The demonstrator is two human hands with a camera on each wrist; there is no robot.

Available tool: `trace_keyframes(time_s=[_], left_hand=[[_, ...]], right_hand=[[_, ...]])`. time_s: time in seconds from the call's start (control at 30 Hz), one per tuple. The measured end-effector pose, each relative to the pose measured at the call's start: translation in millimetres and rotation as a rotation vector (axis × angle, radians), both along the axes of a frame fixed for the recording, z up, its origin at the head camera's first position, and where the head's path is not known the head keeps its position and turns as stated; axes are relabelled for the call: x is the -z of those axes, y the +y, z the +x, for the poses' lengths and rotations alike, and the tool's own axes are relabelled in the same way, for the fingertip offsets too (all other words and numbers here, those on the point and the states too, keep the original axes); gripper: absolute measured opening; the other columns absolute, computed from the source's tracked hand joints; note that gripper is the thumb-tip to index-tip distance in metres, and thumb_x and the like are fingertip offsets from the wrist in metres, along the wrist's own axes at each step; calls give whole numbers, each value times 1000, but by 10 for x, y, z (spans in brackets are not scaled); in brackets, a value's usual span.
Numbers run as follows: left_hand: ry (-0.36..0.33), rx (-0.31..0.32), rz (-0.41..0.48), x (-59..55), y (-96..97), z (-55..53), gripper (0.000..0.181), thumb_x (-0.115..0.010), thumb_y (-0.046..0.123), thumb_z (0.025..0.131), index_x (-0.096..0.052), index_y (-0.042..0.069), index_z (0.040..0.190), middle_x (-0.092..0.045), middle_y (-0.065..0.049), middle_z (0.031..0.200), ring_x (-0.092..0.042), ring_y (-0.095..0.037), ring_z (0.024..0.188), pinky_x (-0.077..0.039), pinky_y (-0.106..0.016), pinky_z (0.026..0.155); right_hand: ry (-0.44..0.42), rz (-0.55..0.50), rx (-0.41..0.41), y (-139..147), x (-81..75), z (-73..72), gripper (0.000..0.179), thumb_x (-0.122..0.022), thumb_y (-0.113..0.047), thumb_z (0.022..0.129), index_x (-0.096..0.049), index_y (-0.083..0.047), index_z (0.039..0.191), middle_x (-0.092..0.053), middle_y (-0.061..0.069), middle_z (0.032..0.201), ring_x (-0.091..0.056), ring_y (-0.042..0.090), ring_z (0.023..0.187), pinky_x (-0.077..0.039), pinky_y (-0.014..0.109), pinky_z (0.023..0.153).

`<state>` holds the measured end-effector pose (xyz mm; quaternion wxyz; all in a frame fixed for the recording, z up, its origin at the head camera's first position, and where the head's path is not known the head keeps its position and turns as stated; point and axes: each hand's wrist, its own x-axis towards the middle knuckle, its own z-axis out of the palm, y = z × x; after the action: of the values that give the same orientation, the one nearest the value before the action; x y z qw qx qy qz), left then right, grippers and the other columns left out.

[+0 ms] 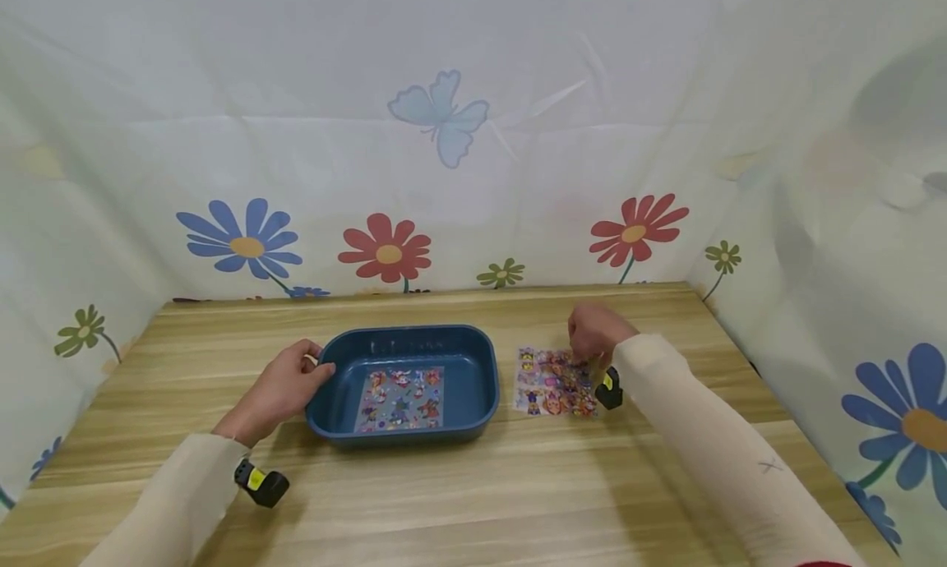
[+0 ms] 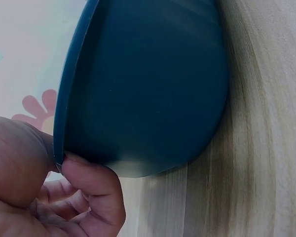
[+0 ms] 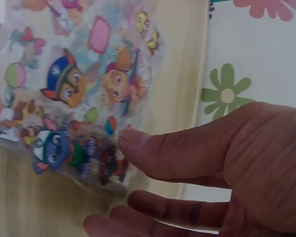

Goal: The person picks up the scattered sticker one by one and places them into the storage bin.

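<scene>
Sticker sheet point(image 1: 538, 384) is lying on the wood-grain surface point(image 1: 414, 509), right of the blue tray point(image 1: 407, 441), sitting closer to the surface's back edge than its front edge and leaning toward the right edge. Clear plastic, showing cartoon pups; the right wrist view is showing them large, one wearing a blue cap.

Right grip point(image 1: 598, 334) is pinching the sheet near its back-right corner. Thumb is pressing on the printed face, a finger is tucking in behind, the gap is nearly closed; the other fingers are curling loosely below. Can't tell how much of the sheet is sitting clear of the surface.

Left grip point(image 1: 284, 382) is holding the tray's rim at its left end, thumb and index finger closing on the wall between them; the left wrist view is showing this up close. Rest of those fingers are curling outside the tray.

Tray is standing upright on the surface, near the middle of its width, its right end facing the sheet without touching it. A second sheet point(image 1: 401, 398), also printed with small cartoon figures, is lying on the tray floor, a bit toward its left end.

Both forearms are wearing beige sleeves point(image 1: 710, 435), each wrist carrying a black device point(image 1: 609, 389) with a yellow patch. A white backdrop point(image 1: 533, 172) is hanging along the surface's back edge, showing red, blue and green flowers plus a pale blue butterfly point(image 1: 444, 117).
</scene>
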<state>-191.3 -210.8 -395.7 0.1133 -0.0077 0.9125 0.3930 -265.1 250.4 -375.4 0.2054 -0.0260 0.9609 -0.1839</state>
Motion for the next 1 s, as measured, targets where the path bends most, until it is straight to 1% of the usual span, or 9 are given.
trace_keyframes(time_s=[0.1,0.13,0.3,0.43,0.57,0.7,0.8,1.0], left_hand=[[-7,-5,-7,9,-9,4,33,-51,21,110,-46,-4,130,-56,-15,93,-57,-22,79,-51,-31,63],[-14,-9,-12,12,-9,6,32,-51,21,110,-46,-4,131,-56,-15,94,-57,-22,80,-51,-31,63],[-25,-14,-12,20,-6,-1,33,-50,21,110,-45,-3,133,-57,-16,95,-58,-22,81,-53,-30,64],[-10,-10,-7,14,3,-15,32,-51,20,110,-46,-4,131,-56,-15,92,-58,-22,78,-52,-31,62],[0,-7,-6,11,1,-22,32,-51,20,110,-46,-4,131,-57,-16,93,-59,-22,79,-52,-31,63],[-4,-8,-5,19,0,-20,33,-51,20,110,-46,-4,132,-59,-18,98,-60,-24,82,-53,-31,65],[-2,-9,-3,26,5,-23,33,-51,21,110,-46,-4,132,-59,-19,99,-59,-24,83,-53,-31,66],[-2,-13,3,27,8,-34,34,-50,22,110,-45,-4,132,-59,-18,100,-58,-25,85,-52,-31,66]], right_hand=[[17,19,-19,-3,63,-14,13,-79,-4,84,-66,-6,81,-66,8,81,-69,27,76,-59,34,56],[28,31,-39,-1,79,-15,14,-80,-5,84,-66,-5,82,-66,9,82,-69,27,75,-57,33,55],[40,75,-77,11,129,-22,15,-79,-8,87,-66,-4,89,-65,9,85,-63,22,72,-52,30,54],[32,89,-109,41,156,-49,16,-78,-10,89,-63,-5,85,-63,7,79,-60,19,64,-47,28,52],[28,78,-127,77,178,-81,23,-79,-11,90,-59,-9,78,-59,4,72,-57,17,58,-45,27,50],[32,87,-155,92,192,-100,26,-80,-14,90,-59,-10,77,-57,2,71,-54,15,60,-43,27,53],[28,101,-161,93,192,-113,26,-81,-16,90,-59,-10,77,-56,2,71,-52,15,61,-42,27,55],[22,94,-133,90,177,-129,23,-79,-14,91,-60,-8,79,-57,2,75,-53,16,68,-43,27,61]])
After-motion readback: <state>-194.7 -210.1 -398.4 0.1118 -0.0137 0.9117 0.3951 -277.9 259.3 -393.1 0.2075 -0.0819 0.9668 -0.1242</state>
